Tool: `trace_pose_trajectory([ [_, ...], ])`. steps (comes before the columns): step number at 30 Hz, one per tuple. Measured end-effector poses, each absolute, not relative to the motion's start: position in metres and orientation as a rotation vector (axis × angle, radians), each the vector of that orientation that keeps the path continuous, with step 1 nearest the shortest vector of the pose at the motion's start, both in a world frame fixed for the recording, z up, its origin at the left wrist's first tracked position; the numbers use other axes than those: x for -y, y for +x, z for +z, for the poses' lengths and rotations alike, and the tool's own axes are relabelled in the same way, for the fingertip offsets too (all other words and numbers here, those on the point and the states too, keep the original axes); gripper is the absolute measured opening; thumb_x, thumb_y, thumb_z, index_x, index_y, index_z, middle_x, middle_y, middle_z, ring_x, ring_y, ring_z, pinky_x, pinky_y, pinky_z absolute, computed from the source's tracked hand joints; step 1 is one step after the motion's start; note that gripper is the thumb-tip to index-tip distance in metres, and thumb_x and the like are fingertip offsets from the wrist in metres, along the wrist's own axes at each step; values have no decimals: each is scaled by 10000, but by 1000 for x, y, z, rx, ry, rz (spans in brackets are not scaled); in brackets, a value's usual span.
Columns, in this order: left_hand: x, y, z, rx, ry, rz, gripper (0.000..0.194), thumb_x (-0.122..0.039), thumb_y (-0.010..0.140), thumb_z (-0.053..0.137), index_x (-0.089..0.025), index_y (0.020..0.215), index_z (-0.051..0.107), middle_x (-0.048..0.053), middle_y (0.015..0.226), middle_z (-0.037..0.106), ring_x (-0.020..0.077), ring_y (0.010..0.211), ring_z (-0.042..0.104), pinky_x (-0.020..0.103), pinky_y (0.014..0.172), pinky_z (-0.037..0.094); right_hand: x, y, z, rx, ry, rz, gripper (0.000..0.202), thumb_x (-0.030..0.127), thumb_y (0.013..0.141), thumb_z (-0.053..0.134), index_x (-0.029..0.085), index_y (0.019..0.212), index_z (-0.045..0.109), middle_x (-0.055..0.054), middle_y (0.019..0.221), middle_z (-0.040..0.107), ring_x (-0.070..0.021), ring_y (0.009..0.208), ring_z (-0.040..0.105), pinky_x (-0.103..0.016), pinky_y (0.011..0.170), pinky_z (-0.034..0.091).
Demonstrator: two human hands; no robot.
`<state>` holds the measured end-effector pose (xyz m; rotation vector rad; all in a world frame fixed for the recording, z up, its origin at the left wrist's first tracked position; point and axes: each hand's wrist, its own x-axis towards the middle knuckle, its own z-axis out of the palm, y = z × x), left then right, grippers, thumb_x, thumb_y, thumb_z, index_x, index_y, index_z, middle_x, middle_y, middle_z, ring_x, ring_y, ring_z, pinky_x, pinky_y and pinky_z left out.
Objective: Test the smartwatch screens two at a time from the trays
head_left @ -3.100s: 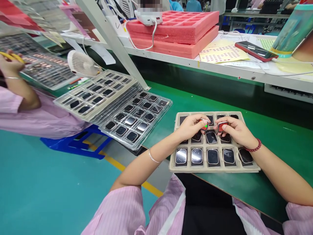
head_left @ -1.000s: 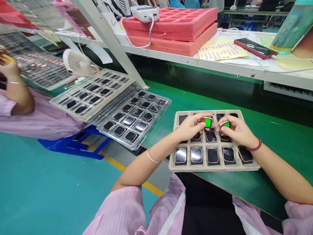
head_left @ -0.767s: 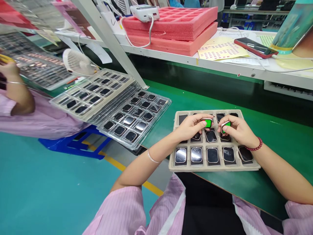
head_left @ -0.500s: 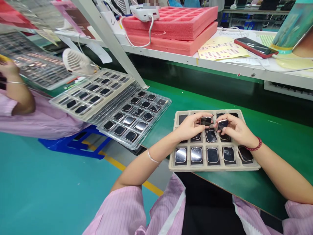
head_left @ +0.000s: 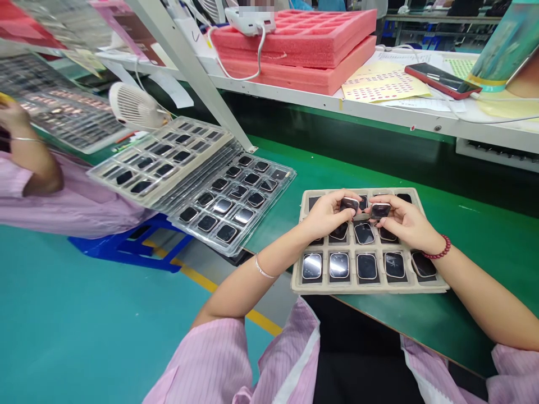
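My left hand (head_left: 327, 216) is closed on a smartwatch case (head_left: 349, 205) with a dark, glossy face, held between thumb and fingers. In my right hand (head_left: 405, 220) is a similar smartwatch case (head_left: 380, 211), its dark face tilted up. The two cases are close together above the cream compartment tray (head_left: 366, 289). Square dark-faced pieces sit in its compartments, among them one in the front row (head_left: 366, 266) and one in the middle row (head_left: 364, 233). My hands and the held cases hide part of the back row.
Left of the tray lies a clear plastic tray (head_left: 241, 242) of similar pieces, beside another cream tray (head_left: 158, 197). A white fan (head_left: 133, 106) stands behind them. Pink foam trays (head_left: 295, 53) and a red-edged phone (head_left: 442, 81) rest on the shelf. A person's arm (head_left: 31, 146) is at far left.
The case in my left hand has moved slightly left and up and is tilted differently. The one in my right hand has turned and shifted slightly left and up.
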<state>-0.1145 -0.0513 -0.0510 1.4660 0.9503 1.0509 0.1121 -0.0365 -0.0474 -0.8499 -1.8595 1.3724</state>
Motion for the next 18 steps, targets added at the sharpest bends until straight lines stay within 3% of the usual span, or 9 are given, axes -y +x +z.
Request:
trace_pose_trajectory([
  [14,52,-113,-50,-901,1456,1039,415,-111,720,632,-151,1127,559,90,1046,687,185,960,673,282,790,514,34,111,-49,1850,-862,1360,422,216,828,649,247,1248,618,-102,1206,689,-227,939,709,-410,857,615],
  [18,51,-115,-52,-907,1398,1030,541,-116,725,692,-176,1230,507,81,1022,691,189,1001,677,274,807,517,33,112,-52,1814,-851,1406,439,238,843,661,256,1275,587,-101,1210,680,-224,948,706,-417,878,607],
])
